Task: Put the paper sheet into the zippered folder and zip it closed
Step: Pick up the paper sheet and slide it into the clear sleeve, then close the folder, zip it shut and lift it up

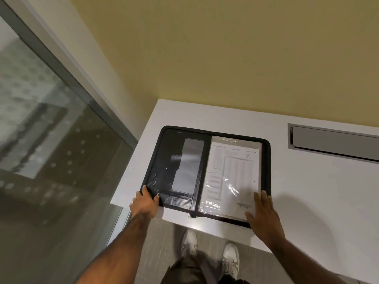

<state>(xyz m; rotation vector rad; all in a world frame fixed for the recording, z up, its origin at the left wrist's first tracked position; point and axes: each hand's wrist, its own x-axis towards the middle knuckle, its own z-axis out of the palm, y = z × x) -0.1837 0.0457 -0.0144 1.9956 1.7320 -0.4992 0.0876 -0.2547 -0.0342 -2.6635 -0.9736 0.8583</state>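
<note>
one folder (170, 152), one sheet (233, 173), two hands (144, 203) (264, 216)

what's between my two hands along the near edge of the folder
In the head view, the dark left flap and spine of the folder, the zipper pull below the spine, then the paper sheet.

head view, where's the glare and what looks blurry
Head view: glare streaks on the clear sleeve over the paper sheet and on the left pocket of the zippered folder; the glass partition at left is smeared; the sheet's print is too soft to read.
</note>
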